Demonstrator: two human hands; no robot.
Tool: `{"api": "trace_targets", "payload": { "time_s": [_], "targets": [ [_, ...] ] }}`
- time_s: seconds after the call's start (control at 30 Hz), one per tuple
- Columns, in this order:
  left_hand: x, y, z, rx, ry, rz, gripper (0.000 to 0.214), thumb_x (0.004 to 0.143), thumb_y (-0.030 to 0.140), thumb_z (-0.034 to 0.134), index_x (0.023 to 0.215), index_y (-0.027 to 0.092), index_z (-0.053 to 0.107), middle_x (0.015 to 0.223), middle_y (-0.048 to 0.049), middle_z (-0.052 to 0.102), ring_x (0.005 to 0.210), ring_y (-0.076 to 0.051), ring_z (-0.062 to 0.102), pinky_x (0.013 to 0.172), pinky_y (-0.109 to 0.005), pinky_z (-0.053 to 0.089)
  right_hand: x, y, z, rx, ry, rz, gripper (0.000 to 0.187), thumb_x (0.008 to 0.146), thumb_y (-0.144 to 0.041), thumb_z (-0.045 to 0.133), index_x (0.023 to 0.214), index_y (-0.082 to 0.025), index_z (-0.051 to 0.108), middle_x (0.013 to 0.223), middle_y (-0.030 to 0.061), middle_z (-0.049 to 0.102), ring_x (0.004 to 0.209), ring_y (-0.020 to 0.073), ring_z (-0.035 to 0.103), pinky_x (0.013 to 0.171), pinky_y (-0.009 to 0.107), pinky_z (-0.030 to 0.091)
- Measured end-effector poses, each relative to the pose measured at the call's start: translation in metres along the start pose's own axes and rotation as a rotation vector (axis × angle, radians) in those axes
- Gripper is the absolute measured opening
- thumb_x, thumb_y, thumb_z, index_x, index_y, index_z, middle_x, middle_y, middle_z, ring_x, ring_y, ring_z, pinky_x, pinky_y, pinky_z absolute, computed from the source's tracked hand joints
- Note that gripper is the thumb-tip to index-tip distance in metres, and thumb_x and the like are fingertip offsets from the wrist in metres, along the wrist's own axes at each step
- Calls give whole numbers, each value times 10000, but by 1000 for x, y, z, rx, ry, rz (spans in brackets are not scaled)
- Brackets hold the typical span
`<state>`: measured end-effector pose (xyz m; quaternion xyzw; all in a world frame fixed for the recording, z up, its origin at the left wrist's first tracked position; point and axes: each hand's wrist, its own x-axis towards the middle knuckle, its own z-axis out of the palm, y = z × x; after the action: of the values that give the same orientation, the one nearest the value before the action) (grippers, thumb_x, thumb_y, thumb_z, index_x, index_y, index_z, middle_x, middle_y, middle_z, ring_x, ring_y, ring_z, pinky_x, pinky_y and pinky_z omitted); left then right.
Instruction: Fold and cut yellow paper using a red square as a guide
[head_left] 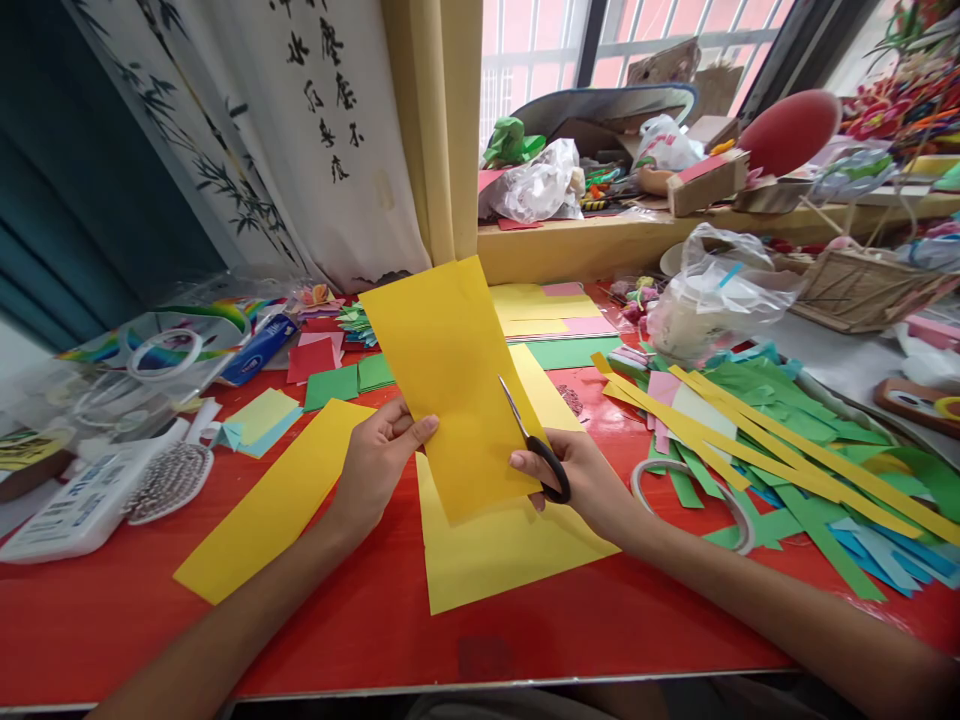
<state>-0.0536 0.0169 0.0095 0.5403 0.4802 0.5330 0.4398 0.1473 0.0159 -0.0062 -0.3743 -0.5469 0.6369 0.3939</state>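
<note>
The left hand (379,460) pinches the left edge of a deep yellow rectangular paper sheet (457,380), held tilted above the middle of the glossy red table (360,650). The right hand (589,475) grips metal scissors with black handles (553,460) by the sheet's right edge; whether it also pinches the paper, I cannot tell. Below lies a pale yellow paper sheet (495,565), with red surface between it and the near table edge. At right, a whitish tape ring (744,530) lies near the right forearm.
</note>
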Motion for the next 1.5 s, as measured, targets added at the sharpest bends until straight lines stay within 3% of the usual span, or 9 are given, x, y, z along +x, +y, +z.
{"api": "trace_targets", "payload": {
  "time_s": [0.37, 0.53, 0.6, 0.8, 1.5],
  "targets": [
    [-1, 1, 1, -13, -15, -19, 326, 746, 321, 597, 1043, 187, 583, 973, -58, 680, 850, -217, 630, 654, -302, 502, 2, -3, 0, 0, 43, 61, 356, 626, -446, 685, 613, -172, 457, 598, -45, 366, 480, 54, 371, 420, 187, 445],
    [-1, 2, 1, -41, -48, -43, 320, 745, 302, 604, 1044, 189, 587, 987, -57, 677, 879, -215, 626, 723, -316, 506, 3, -3, -5, -60, 16, 17, 396, 674, -441, 652, 565, -178, 377, 502, -76, 296, 406, 34, 268, 349, 171, 226],
    [-1, 2, 1, -45, -63, -48, 322, 745, 291, 606, 1052, 194, 589, 994, -54, 676, 886, -211, 625, 745, -319, 504, 3, -3, -6, -60, -1, -4, 390, 699, -426, 636, 567, -182, 363, 486, -80, 288, 402, 36, 266, 361, 183, 189],
    [-2, 2, 1, -52, -114, -64, 320, 749, 274, 608, 1064, 216, 593, 1030, -40, 664, 921, -207, 614, 746, -309, 511, 3, -5, -5, -81, 17, -24, 343, 722, -421, 613, 599, -181, 401, 514, -74, 295, 419, 44, 267, 378, 198, 172],
    [-3, -1, 1, -36, -124, -74, 314, 761, 272, 599, 1067, 202, 586, 1006, -39, 669, 902, -201, 613, 652, -262, 498, -1, -5, -2, -65, 30, -20, 302, 698, -442, 631, 625, -179, 503, 517, -63, 364, 421, 55, 298, 394, 187, 238]
  ]
}}
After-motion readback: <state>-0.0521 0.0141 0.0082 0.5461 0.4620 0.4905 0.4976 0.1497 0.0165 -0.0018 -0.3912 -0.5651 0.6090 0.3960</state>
